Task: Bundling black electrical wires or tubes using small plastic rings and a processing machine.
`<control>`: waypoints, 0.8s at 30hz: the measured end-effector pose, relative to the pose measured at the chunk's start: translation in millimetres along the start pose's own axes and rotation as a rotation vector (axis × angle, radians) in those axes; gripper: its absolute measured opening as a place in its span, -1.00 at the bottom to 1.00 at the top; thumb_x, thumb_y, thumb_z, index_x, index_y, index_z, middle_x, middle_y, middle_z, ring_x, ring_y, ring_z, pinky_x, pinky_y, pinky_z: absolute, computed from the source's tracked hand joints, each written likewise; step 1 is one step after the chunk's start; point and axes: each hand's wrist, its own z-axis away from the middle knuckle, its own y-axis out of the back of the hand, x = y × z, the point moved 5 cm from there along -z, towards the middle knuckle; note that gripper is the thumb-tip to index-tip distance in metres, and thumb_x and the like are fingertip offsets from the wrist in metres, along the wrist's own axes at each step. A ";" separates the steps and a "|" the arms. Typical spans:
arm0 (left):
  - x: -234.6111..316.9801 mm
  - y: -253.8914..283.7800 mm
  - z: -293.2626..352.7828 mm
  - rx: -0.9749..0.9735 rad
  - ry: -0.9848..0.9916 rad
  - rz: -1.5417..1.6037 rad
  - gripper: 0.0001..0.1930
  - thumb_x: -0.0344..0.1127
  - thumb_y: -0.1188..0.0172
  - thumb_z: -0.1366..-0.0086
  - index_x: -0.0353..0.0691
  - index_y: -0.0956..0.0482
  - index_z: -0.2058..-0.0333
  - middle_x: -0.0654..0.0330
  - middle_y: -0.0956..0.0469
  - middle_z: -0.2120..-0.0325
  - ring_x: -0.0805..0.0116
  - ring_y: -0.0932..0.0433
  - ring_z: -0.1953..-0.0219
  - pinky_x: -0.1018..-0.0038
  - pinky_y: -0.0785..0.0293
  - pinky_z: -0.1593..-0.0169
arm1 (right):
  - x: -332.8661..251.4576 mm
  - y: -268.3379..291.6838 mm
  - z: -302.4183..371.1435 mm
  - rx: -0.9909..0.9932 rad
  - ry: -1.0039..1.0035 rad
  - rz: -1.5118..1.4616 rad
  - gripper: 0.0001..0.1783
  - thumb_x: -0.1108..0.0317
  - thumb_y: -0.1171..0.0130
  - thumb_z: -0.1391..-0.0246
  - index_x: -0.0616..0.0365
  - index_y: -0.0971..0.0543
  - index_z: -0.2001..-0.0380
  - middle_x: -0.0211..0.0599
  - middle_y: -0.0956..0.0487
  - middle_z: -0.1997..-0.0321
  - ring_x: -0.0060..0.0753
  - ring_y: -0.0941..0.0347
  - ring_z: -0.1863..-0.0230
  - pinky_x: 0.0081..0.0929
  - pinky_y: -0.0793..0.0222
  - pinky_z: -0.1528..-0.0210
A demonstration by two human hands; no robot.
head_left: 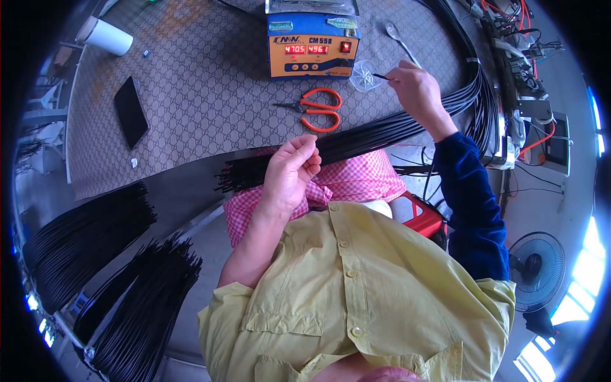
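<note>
My right hand (417,95), in a dark blue sleeve, is closed on a thin black rod-like piece (380,76). Its tip points at a small clear round dish (364,77); I cannot tell whether they touch. My left hand (293,169) is closed, thumb against curled fingers, near the table's front edge; what it pinches, if anything, does not show. Behind and beside it runs a thick bundle of black cables (375,135), its loose ends spreading at the left. Orange-handled scissors (321,109) lie on the table between my left hand and a blue and orange device (312,54) with red displays.
A patterned cloth covers the table (210,89). On it lie a dark phone (132,113), a white cylinder (108,37) and a spoon (401,41). More black cable bundles (137,312) hang at the lower left. Cords and equipment crowd the right; a fan (536,270) stands there.
</note>
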 end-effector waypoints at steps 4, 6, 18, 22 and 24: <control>-0.8 3.7 -1.0 0.017 0.011 -0.008 -0.87 -0.39 -0.05 -0.16 -0.20 -0.43 0.29 0.33 -0.42 0.53 0.58 -0.41 0.49 0.65 -0.39 0.39 | 3.1 -10.0 -8.2 -0.101 0.009 0.170 -0.92 0.43 -0.07 0.12 0.11 -0.53 0.49 -0.35 -0.38 0.49 -0.27 -0.41 0.46 -0.38 -0.34 0.42; -1.2 5.9 -1.8 0.026 0.013 -0.010 -0.88 -0.38 -0.05 -0.16 -0.19 -0.42 0.29 0.34 -0.42 0.54 0.58 -0.40 0.50 0.66 -0.37 0.40 | 2.3 -11.7 -9.6 -0.115 -0.004 0.184 -0.91 0.42 -0.05 0.12 0.11 -0.53 0.50 -0.34 -0.37 0.49 -0.27 -0.41 0.46 -0.37 -0.33 0.41; -0.7 8.1 -3.2 0.018 0.019 -0.018 -0.88 -0.39 -0.05 -0.16 -0.20 -0.43 0.31 0.33 -0.43 0.54 0.58 -0.39 0.51 0.66 -0.33 0.42 | -6.9 1.7 -22.4 -0.207 0.088 0.329 -0.87 0.51 0.00 0.21 0.10 -0.52 0.53 -0.29 -0.38 0.39 -0.21 -0.43 0.37 -0.34 -0.36 0.33; -2.3 9.9 -3.6 0.013 0.022 -0.015 -0.88 -0.39 -0.05 -0.16 -0.21 -0.43 0.30 0.32 -0.43 0.54 0.57 -0.39 0.52 0.66 -0.33 0.43 | -15.1 1.6 -31.3 -0.225 0.177 0.414 -0.90 0.50 -0.04 0.22 0.09 -0.53 0.56 -0.29 -0.39 0.38 -0.27 -0.44 0.37 -0.41 -0.38 0.35; -2.9 10.2 -3.4 0.020 0.029 -0.017 -0.88 -0.39 -0.04 -0.16 -0.21 -0.42 0.30 0.32 -0.43 0.54 0.57 -0.39 0.52 0.65 -0.32 0.43 | -16.4 -3.7 -34.8 -0.225 0.210 0.451 -0.91 0.50 -0.06 0.24 0.10 -0.53 0.57 -0.29 -0.40 0.38 -0.29 -0.45 0.38 -0.44 -0.39 0.37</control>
